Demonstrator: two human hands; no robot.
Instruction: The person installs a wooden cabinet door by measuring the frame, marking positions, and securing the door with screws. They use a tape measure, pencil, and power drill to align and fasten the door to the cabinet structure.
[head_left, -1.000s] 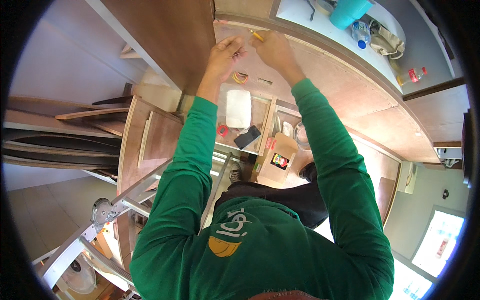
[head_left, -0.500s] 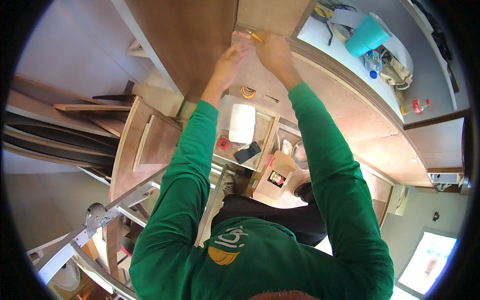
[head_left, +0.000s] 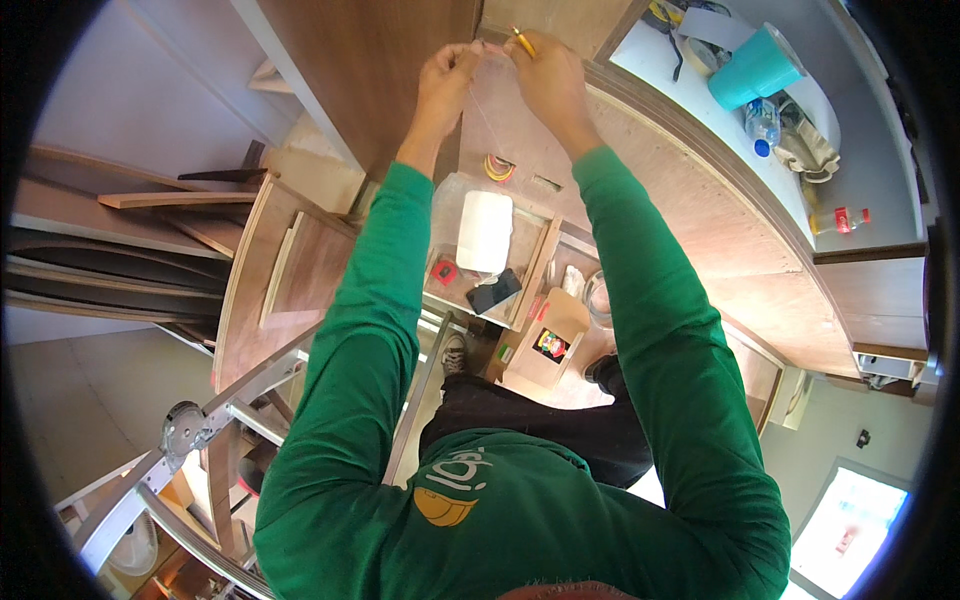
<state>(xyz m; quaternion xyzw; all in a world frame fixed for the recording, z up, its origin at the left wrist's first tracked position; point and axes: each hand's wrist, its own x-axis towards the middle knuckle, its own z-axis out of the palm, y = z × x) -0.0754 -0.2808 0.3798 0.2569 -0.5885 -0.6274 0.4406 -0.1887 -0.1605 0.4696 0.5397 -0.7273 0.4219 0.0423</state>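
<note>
Both my hands are raised at the top, close together in front of the wood panel (head_left: 700,215). My left hand (head_left: 443,95) is closed in a pinch. A thin pale strand (head_left: 484,115) runs from near its fingers down toward a small bundle of red and yellow wires (head_left: 498,168) at a slot in the panel. A yellow pencil (head_left: 523,42) sticks up between the fingers of my right hand (head_left: 553,88), which is closed around it. Its fingertips meet something small and pinkish near my left fingertips, too small to make out.
A shelf at upper right holds a turquoise tumbler (head_left: 757,67) and plastic bottles (head_left: 762,125). Below my arms are a white box (head_left: 485,232), a red tape measure (head_left: 444,271), a phone (head_left: 494,291) and a cardboard box (head_left: 545,342). A metal ladder (head_left: 150,480) stands at lower left.
My left hand has moved up and left, away from the panel's lower part, and is now pinched. The pale strand now shows. My right hand has risen slightly, the pencil still in it.
</note>
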